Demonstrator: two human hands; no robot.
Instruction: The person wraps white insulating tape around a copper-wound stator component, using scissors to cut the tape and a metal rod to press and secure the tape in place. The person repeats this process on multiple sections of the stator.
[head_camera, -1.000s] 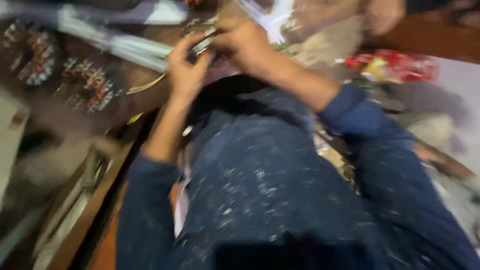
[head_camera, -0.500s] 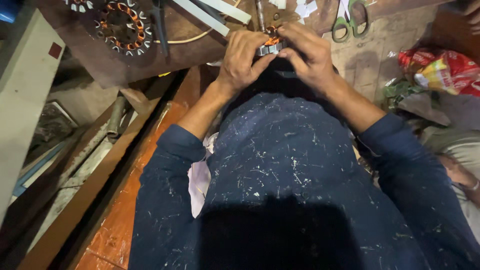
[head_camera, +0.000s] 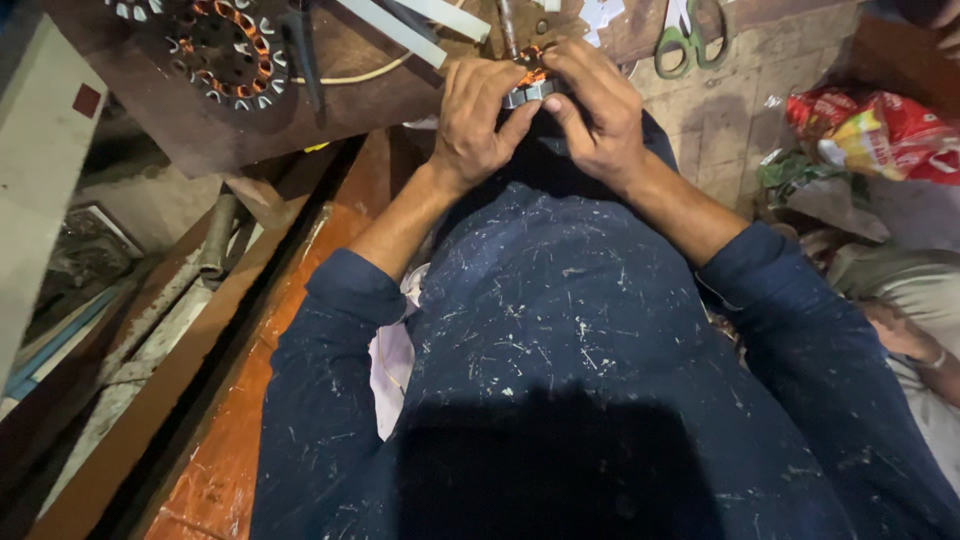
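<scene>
A worn wooden worktable (head_camera: 760, 110) fills the top of the head view, with an orange-brown plank (head_camera: 240, 400) running down toward seven o'clock beside stacked scrap timber. At twelve o'clock both hands meet over a small motor stator (head_camera: 530, 88) (copper windings show between the fingers, the metal core below them). The left hand (head_camera: 480, 115) clasps it from the ten o'clock side, thumb pressed up against the core; the right hand (head_camera: 598, 110) closes over it from two o'clock, fingers curled across the top. Both are clenched on the piece, which sits at the table's near edge, just above the dark blue speckled sleeves.

A second, larger stator (head_camera: 222, 48) lies at eleven o'clock on a dark board, well apart from the hands. White strips (head_camera: 410, 25) lie between it and the hands. Green-handled scissors (head_camera: 690, 35) rest at one o'clock, and a red and yellow bag (head_camera: 880, 130) sits at three o'clock.

Compared with half a second ago, the grip and the layout match; the camera has dipped slightly, so the scissors and larger stator sit nearer the top edge.
</scene>
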